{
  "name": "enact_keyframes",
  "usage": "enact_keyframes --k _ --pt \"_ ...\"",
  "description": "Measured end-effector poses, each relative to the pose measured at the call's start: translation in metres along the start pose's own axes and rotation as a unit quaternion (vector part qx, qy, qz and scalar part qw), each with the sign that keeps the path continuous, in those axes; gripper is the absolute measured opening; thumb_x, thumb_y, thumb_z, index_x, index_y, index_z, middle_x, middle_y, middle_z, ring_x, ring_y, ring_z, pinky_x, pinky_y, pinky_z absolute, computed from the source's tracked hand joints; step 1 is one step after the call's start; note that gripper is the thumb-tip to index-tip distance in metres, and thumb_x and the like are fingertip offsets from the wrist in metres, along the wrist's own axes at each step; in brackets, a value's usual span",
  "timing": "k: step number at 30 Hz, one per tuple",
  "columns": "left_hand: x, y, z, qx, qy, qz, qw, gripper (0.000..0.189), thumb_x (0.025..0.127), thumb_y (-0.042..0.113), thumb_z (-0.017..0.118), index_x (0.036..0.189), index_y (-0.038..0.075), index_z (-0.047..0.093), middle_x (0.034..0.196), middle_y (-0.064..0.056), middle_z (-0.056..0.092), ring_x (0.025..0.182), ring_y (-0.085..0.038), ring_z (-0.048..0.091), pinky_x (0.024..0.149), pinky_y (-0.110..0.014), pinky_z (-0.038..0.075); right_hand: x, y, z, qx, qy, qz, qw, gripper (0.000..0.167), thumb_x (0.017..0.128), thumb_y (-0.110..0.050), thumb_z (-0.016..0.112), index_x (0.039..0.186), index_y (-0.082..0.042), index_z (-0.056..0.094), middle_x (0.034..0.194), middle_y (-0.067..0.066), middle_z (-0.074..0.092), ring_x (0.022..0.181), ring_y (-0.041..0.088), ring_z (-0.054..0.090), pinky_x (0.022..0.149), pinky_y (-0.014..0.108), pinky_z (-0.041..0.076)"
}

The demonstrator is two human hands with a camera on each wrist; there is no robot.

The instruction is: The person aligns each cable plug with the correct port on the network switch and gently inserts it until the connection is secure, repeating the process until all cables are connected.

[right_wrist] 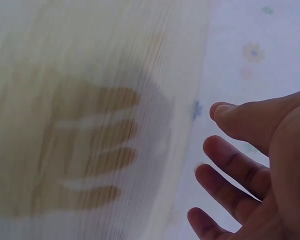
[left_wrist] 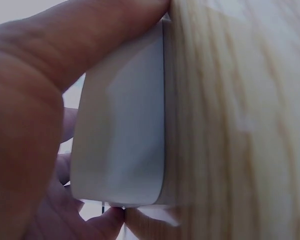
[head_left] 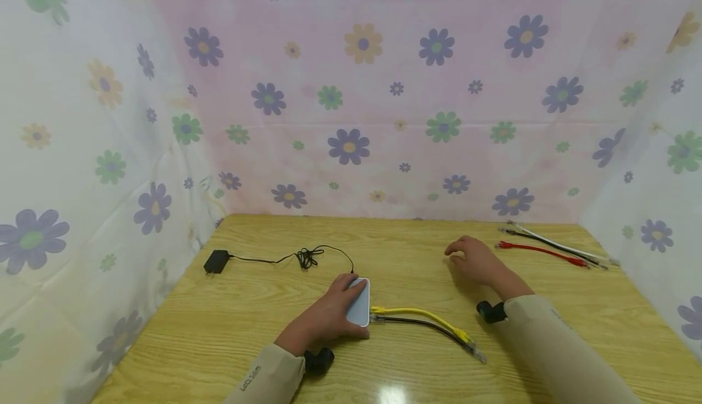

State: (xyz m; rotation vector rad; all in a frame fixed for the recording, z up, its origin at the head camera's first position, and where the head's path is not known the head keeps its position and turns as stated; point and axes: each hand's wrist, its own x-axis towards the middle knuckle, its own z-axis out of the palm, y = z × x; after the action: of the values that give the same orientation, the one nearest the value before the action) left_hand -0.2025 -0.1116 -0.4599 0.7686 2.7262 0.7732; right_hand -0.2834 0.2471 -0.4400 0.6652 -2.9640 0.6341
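Note:
A small white network switch (head_left: 359, 308) lies on the wooden table, and my left hand (head_left: 327, 311) grips it from the left, thumb along the near edge and fingers across the far end. The left wrist view shows its smooth pale side (left_wrist: 122, 130) close to the tabletop, between thumb and fingers. From its right side run a yellow network cable (head_left: 419, 312) and a black network cable (head_left: 411, 320), their loose plugs toward the front right. My right hand (head_left: 476, 260) hovers over the table farther right, holding nothing, its fingers spread and slightly bent.
A black power adapter (head_left: 217, 261) sits at the left, its thin bundled cord (head_left: 307, 258) leading to the switch's far end. At the back right lie a red cable (head_left: 540, 250), a black cable (head_left: 548, 242) and a white cable (head_left: 559, 242). Flowered cloth (head_left: 384, 166) walls the table on three sides.

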Motion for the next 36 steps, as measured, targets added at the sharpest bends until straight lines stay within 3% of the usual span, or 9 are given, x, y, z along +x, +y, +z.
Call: enact_keyframes --k 7,14,22,36 --pt "-0.001 -0.001 0.001 -0.002 0.002 -0.003 1.0000 0.099 0.076 0.051 0.078 0.155 0.019 0.028 0.160 -0.010 0.019 0.140 -0.032 0.029 0.090 -0.043 0.046 -0.002 0.020 -0.004 -0.028 0.034 0.015 0.9989 0.019 0.092 -0.006 0.060 0.108 -0.001 0.069 0.110 0.024 0.059 0.098 0.041 0.058 0.082 0.055 0.047" --pt "-0.001 0.000 0.000 0.001 0.003 -0.005 1.0000 0.098 0.077 0.050 0.078 0.155 0.019 0.027 0.160 -0.010 0.018 0.140 -0.032 0.029 0.090 -0.043 0.046 -0.003 0.038 -0.010 -0.046 0.043 0.055 0.9965 0.025 0.093 -0.008 0.057 0.115 -0.001 0.067 0.121 0.030 0.055 0.104 0.047 0.056 0.079 0.057 0.048" --pt "0.000 0.000 -0.001 0.000 -0.002 -0.003 1.0000 0.098 0.078 0.051 0.077 0.155 0.019 0.026 0.161 -0.010 0.017 0.141 -0.032 0.027 0.090 -0.043 0.046 -0.006 0.058 -0.018 -0.051 0.024 0.097 0.9937 0.035 0.096 -0.012 0.054 0.128 0.002 0.058 0.132 0.035 0.046 0.108 0.051 0.053 0.078 0.060 0.047" --pt "0.000 -0.002 0.001 -0.013 -0.003 -0.005 0.9999 0.098 0.077 0.052 0.076 0.155 0.021 0.026 0.161 -0.006 0.016 0.137 -0.028 0.032 0.088 -0.039 0.046 -0.017 0.076 -0.024 -0.022 0.025 0.118 0.9925 0.042 0.097 -0.010 0.048 0.135 0.009 0.048 0.134 0.038 0.043 0.105 0.047 0.057 0.080 0.055 0.048"
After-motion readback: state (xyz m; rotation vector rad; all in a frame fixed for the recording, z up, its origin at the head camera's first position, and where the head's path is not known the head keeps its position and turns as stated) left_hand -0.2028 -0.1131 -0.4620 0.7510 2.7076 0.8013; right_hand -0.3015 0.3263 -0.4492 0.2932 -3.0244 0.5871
